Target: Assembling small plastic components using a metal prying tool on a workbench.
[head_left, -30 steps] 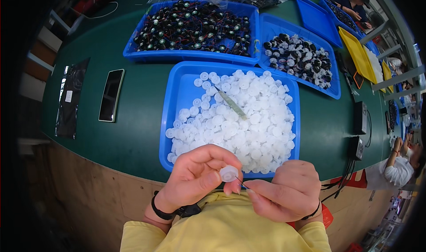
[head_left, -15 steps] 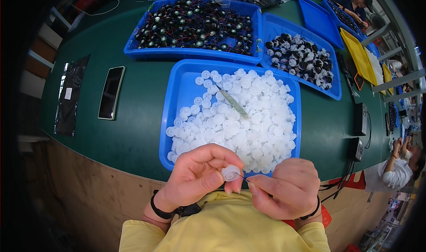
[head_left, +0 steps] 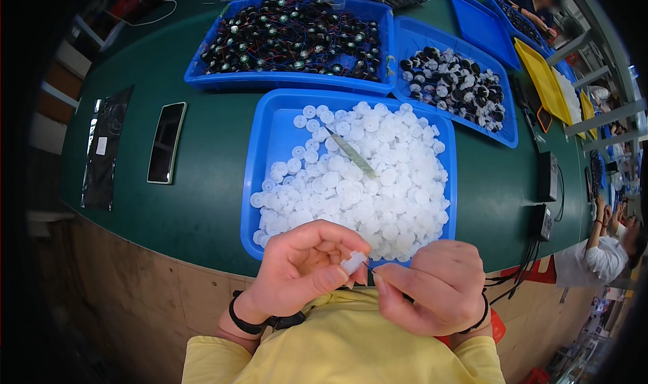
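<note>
Between the thumb and fingers of my left hand (head_left: 300, 266) is a small translucent white plastic cap with a stepped, round shape (head_left: 354, 262). My right hand (head_left: 435, 289) is closed in a pinch on a thin dark pin-like tool (head_left: 368, 268), whose point reaches the cap; its far end is hidden in the fist. Just beyond my hands lies a blue tray (head_left: 270, 107) heaped with similar white caps (head_left: 398, 168). A slim greenish pointed tool (head_left: 352, 154) rests on top of the caps.
Behind stand a blue bin (head_left: 290, 81) of black round parts with wires and another blue bin (head_left: 496, 137) of black-and-white parts. A phone (head_left: 167, 143) and a black bag (head_left: 106, 151) lie left. Black boxes with cables (head_left: 541, 222) sit right. Other people work at the far right.
My left hand has turned the cap from showing its round face to showing its side. The pin-like tool stays at the cap. The view has shifted slightly.
</note>
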Demonstrator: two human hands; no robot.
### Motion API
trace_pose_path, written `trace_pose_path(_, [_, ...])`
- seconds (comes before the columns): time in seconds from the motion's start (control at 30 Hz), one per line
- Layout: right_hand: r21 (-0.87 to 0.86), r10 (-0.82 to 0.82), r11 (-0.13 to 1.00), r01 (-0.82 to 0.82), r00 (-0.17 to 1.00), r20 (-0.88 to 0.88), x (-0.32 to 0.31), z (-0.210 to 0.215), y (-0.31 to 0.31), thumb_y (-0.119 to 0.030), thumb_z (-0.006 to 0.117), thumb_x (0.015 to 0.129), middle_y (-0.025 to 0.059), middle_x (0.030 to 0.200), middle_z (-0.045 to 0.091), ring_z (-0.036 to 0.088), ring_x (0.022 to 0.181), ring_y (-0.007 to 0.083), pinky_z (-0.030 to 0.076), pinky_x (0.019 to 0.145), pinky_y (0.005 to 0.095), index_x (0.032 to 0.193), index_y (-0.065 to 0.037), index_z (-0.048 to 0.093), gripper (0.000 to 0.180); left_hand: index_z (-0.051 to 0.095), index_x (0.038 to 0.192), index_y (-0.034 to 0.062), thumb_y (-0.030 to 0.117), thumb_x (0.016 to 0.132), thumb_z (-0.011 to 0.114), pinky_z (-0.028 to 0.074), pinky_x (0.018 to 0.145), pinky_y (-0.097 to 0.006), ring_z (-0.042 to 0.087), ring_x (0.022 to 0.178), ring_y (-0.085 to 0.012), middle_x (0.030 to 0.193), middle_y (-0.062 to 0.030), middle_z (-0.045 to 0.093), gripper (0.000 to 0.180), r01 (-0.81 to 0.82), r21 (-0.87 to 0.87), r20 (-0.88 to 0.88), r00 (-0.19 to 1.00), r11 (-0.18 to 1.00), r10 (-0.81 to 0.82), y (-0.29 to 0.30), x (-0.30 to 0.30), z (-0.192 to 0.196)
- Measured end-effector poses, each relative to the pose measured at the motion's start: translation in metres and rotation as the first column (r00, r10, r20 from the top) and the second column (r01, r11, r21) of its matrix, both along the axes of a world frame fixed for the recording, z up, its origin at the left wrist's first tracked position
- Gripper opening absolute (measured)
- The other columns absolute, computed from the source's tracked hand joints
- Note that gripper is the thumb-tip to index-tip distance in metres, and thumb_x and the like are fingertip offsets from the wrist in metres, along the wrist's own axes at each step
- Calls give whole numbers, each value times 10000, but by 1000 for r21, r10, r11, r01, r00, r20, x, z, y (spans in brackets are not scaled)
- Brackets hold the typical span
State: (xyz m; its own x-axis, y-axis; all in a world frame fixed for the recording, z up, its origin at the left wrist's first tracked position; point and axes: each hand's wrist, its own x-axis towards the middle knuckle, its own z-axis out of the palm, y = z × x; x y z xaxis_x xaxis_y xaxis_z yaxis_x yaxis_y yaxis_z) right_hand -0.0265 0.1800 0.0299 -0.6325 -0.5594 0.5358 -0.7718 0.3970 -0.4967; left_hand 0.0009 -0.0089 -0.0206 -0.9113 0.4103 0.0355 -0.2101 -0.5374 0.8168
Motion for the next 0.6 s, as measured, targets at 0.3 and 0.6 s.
trace_pose_path(0.3, [-35, -10, 999, 10, 1000, -11, -1, -2, -3, 9, 655, 580, -12, 494, 377, 412, 369, 120, 327, 335, 237, 708, -14, 597, 142, 471, 1114, -84, 139, 881, 545, 453, 676, -252, 560, 807, -148, 923, -125, 568, 331, 48, 123, 87, 994, 991, -59, 0, -1, -1])
trace_pose_path(0.6, [-16, -13, 1000, 13, 1000, -27, -1, -3, -4, 9, 657, 589, -14, 503, 382, 417, 375, 115, 329, 339, 234, 732, -5, 602, 154, 472, 1108, -81, 142, 883, 538, 447, 673, -247, 552, 797, -140, 912, -121, 564, 324, 48, 113, 73, 996, 992, -57, 0, -2, -3])
